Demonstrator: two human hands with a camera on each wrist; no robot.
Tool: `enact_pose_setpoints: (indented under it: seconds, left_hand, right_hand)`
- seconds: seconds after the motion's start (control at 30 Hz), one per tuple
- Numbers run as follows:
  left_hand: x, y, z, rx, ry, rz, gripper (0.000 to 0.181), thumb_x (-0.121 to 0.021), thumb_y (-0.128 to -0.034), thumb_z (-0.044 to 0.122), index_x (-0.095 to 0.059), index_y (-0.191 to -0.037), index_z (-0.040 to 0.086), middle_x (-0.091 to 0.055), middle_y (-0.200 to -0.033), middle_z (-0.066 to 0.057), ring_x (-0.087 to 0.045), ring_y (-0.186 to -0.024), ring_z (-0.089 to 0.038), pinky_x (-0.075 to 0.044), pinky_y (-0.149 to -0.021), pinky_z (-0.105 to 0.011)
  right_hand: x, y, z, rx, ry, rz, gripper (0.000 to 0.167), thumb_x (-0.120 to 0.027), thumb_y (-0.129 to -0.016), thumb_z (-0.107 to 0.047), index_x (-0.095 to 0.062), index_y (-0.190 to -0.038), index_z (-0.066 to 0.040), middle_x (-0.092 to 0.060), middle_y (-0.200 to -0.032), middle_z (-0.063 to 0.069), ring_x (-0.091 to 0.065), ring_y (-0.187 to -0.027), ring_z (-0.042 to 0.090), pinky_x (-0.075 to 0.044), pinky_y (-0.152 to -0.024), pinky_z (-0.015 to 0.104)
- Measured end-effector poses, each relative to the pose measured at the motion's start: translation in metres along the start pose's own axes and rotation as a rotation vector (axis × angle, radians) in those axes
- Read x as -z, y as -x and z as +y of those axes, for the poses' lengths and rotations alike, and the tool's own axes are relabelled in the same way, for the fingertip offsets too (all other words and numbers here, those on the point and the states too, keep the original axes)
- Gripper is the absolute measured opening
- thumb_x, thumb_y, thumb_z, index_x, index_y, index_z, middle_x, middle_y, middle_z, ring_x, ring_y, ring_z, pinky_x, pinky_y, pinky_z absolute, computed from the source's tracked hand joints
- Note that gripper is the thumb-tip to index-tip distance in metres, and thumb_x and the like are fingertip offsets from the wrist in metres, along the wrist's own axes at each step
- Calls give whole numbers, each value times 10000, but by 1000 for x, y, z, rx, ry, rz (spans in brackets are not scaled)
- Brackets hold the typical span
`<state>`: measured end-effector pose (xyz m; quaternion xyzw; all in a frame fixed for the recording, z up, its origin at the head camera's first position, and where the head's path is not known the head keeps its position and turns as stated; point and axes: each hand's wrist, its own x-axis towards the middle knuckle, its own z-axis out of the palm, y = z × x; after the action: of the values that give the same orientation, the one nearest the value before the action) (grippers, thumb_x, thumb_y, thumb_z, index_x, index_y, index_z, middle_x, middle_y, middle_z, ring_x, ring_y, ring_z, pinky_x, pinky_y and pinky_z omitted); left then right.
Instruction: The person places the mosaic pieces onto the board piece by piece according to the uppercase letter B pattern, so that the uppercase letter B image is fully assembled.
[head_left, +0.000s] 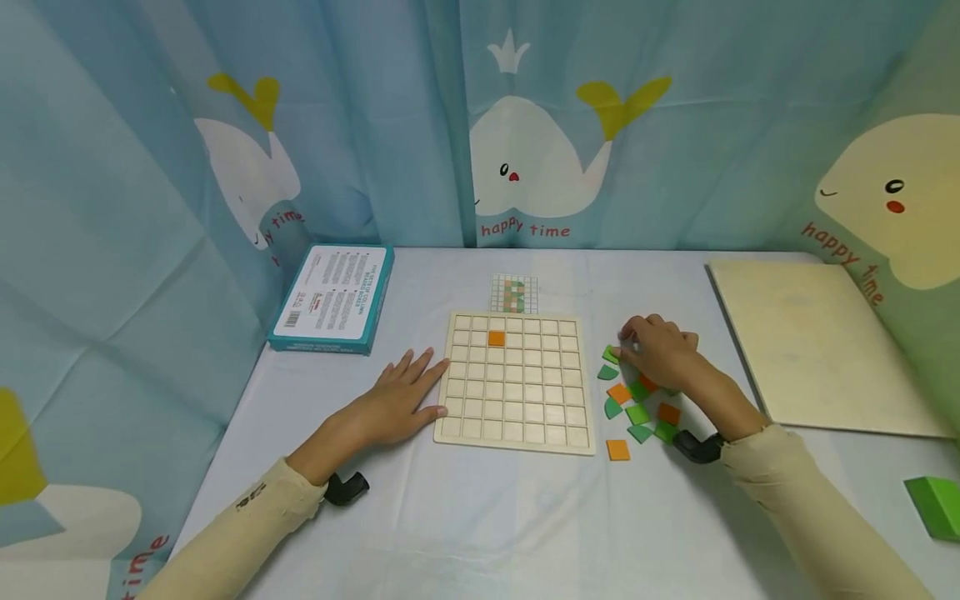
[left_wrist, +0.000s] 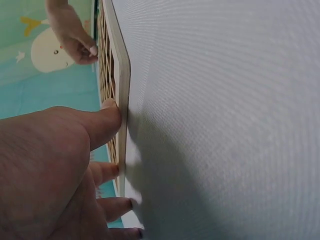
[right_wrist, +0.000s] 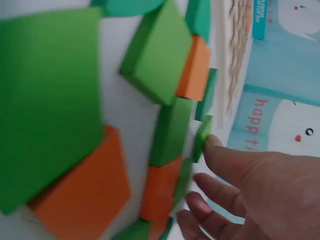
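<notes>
A wooden grid board (head_left: 515, 383) lies flat at the middle of the table, with one orange square tile (head_left: 497, 338) in an upper cell. My left hand (head_left: 401, 400) is spread at the board's left edge, the thumb touching its rim in the left wrist view. To the board's right my right hand (head_left: 660, 348) reaches to a light green square tile (head_left: 611, 354), seemingly pinching it; the thumb (right_wrist: 215, 145) touches its edge and the index fingertip is hidden. Around it lie orange tiles (head_left: 619, 393) and green quarter-round tiles (head_left: 612, 408), some partly under the hand.
Behind the board lies a small printed pattern card (head_left: 514, 293). A teal-edged box (head_left: 333, 296) sits at the back left. A large pale board (head_left: 825, 342) lies on the right, with a green block (head_left: 933, 507) near the right edge. Printed curtains surround the white table.
</notes>
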<state>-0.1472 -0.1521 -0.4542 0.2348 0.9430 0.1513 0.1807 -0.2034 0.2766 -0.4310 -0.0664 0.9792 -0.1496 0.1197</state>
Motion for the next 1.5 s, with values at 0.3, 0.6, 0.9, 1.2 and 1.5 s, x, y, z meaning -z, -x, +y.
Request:
enact_pose_setpoints:
  seconds: [0.3, 0.6, 0.9, 1.2, 1.5]
  left_hand:
    - [0, 1, -2, -1, -2, -3, 777, -527, -1087, 517, -193, -1709, 191, -88, -1773, -147, -23, -1626, -444, -114, -1276, -663]
    - [1, 0, -1, -7, 6, 0, 774, -533, -1088, 507, -202, -1707, 182, -96, -1770, -156, -30, -1622, -456, -119, -1271, -672]
    - [0, 0, -2, -13, 10, -2, 776, -530, -1091, 504, -193, -1708, 176, -83, -1771, -156, -17, -1623, -452, -105, -1274, -668]
    - [1, 1, -1, -10, 2, -2, 763, -523, -1094, 496, -201, -1707, 176, -91, -1771, -159, -20, -1623, -458, -113, -1269, -678]
    - [0, 0, 0, -11, 8, -2, 768, -524, -1093, 501, -198, -1707, 176, -88, -1771, -156, -17, -1624, -451, -104, -1277, -663]
  right_hand:
    - [-2, 3, -5, 134, -86, -6, 311, -700, -1030, -166, -625, -1284, -2, -597, -1249, 261, -586, -1145, 429, -383, -901, 641]
    - [-10, -6, -2, 166, -142, 47, 311, -598, -1065, -73, -590, -1351, 47, -531, -1297, 304, -570, -1153, 445, -455, -977, 665]
    - [-12, -13, -5, 181, -166, 59, 311, -608, -1069, -71, -597, -1332, 94, -541, -1268, 306, -573, -1146, 433, -495, -1009, 601]
    - [-2, -15, -32, 257, -244, 74, 310, -590, -1077, -51, -569, -1347, 101, -540, -1290, 298, -590, -1176, 437, -528, -996, 570]
    - [-14, -24, -78, 327, -317, -32, 278, -591, -1073, -35, -590, -1323, 87, -557, -1293, 269, -606, -1159, 392, -538, -1000, 513]
